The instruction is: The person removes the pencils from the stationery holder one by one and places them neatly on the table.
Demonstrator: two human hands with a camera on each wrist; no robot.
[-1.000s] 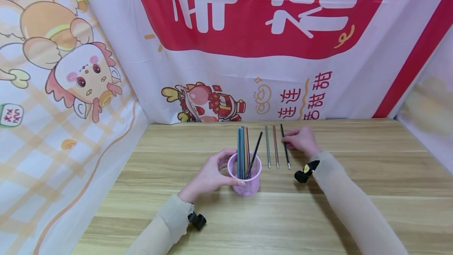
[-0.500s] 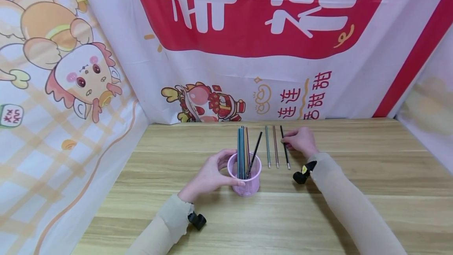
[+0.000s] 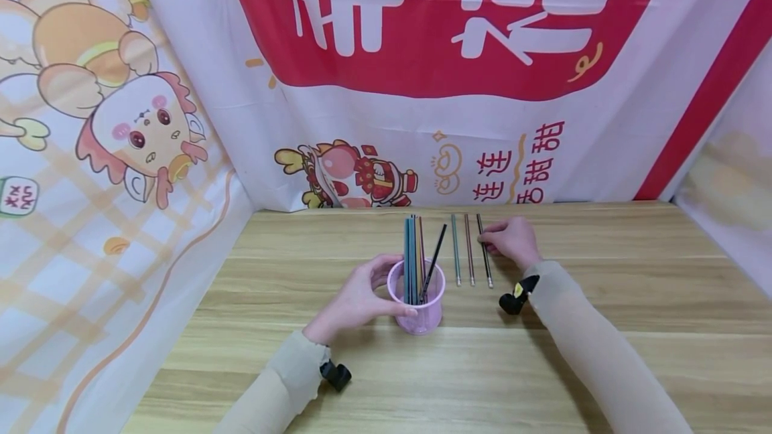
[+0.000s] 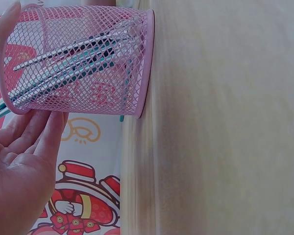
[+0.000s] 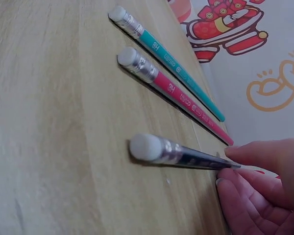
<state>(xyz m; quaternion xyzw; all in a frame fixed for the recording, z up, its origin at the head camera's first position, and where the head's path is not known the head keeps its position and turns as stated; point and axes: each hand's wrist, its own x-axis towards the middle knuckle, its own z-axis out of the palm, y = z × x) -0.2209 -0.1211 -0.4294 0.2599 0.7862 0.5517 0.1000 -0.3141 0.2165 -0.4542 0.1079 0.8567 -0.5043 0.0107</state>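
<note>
My left hand (image 3: 360, 295) grips a pink mesh pencil cup (image 3: 424, 319), thumb on the near side and fingers round the far side. Several pencils (image 3: 412, 260) stand in the cup, and one black pencil (image 3: 435, 260) leans to the right. On the table to the right, a green pencil (image 3: 456, 250) and a pink pencil (image 3: 470, 250) lie side by side. Beside them is another black pencil (image 5: 196, 157), its white eraser toward me. My right hand (image 3: 511, 241) pinches this one between thumb and fingers near its far part.
The wooden table (image 3: 519, 367) reaches back to a white and red printed cloth (image 3: 422, 112). Another printed cloth (image 3: 120, 253) hangs along the left side. A black wrist camera (image 3: 336, 375) sits on the left sleeve, a second wrist camera (image 3: 519, 293) on the right.
The right hand has shifted slightly left with the black pencil, whose eraser end now lies a little closer to the pink pencil. The left hand and the cup have stayed put.
</note>
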